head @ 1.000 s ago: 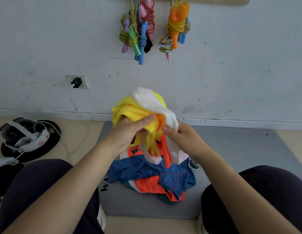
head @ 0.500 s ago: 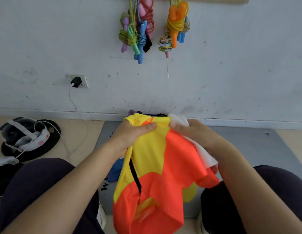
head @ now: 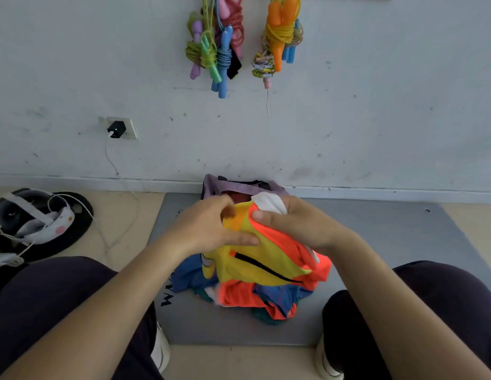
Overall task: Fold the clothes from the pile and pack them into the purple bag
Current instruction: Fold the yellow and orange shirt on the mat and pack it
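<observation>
Clothes pile (head: 255, 294), heaped orange, blue and teal, at the near middle of the grey mat (head: 389, 242), between two dark-trousered knees. White shoes (head: 159, 349) at the mat's near edge, one each side. Above the pile, a yellow and orange garment (head: 266, 264) with a black zip line, held up at its far edge and draping down onto the heap. Left hand (head: 211, 229) on the garment's left side: fingers (head: 238, 238) stretched out flat across the yellow cloth, thumb raised behind; pinching or merely pressing, cannot tell. Right hand (head: 293, 223) curled round the garment's top right corner, thumb pressed on the orange edge, a bunch of white cloth (head: 267, 202) sticking up out of the grip. Just beyond the hands, the purple bag (head: 238, 186), at the mat's far edge against the wall, mouth open, something dark red inside. Off to the left on the beige floor, a headset with a white strap (head: 33, 218) resting on a black round pad (head: 74, 229), a white cable (head: 120, 193) running from there up to a black charger (head: 116, 129) plugged into a wall socket. Farthest, high on the white scuffed wall, two bundles of coloured skipping ropes (head: 219, 48) hanging, the right one (head: 280, 37) orange and yellow.
</observation>
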{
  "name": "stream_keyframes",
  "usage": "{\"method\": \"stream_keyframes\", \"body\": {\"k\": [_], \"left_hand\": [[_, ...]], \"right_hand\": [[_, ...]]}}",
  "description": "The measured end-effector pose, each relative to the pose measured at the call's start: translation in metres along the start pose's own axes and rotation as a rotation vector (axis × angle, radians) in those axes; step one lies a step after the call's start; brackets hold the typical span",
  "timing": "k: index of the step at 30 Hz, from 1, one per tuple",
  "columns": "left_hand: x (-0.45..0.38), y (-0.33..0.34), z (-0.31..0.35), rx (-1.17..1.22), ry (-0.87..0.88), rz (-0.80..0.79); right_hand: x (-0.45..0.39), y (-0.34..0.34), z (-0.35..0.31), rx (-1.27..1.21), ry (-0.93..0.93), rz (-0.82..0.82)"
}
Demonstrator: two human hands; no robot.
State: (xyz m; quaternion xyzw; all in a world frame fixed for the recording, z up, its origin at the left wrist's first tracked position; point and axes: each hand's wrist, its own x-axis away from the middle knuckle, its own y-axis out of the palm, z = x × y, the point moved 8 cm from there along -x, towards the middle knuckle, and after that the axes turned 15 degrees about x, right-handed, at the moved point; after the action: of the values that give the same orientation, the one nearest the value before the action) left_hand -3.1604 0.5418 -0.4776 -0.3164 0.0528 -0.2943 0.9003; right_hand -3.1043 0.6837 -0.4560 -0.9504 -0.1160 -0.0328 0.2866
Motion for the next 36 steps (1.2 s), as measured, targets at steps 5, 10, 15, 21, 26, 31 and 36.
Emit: {"method": "stream_keyframes", "body": {"k": [5, 10, 15, 21, 26, 31, 36], "left_hand": [[0.015, 0.042, 0.041, 0.441, 0.224, -0.323], [0.004, 0.024, 0.022, 0.475, 0.043, -0.138], [0.003, -0.006, 0.006, 0.773, -0.090, 0.166], [0.007, -0.013, 0.007, 1.008, -0.138, 0.216], [0.008, -0.009, 0.017, 1.228, -0.069, 0.116], [0.009, -0.009, 0.019, 1.243, -0.014, 0.095], [0.009, -0.006, 0.018, 1.182, 0.016, 0.087]], "right_hand": [[0.002, 0.016, -0.011, -0.137, -0.041, -0.100], [-0.003, -0.005, -0.002, -0.086, 0.001, 0.063], [-0.006, -0.016, 0.022, 0.073, 0.105, 0.085], [-0.006, 0.014, 0.030, 0.075, 0.126, -0.122], [-0.008, 0.014, 0.025, 0.011, 0.095, -0.033], [-0.010, 0.015, 0.022, -0.260, 0.026, -0.044], [-0.014, 0.013, 0.026, -0.420, 0.059, -0.010]]}}
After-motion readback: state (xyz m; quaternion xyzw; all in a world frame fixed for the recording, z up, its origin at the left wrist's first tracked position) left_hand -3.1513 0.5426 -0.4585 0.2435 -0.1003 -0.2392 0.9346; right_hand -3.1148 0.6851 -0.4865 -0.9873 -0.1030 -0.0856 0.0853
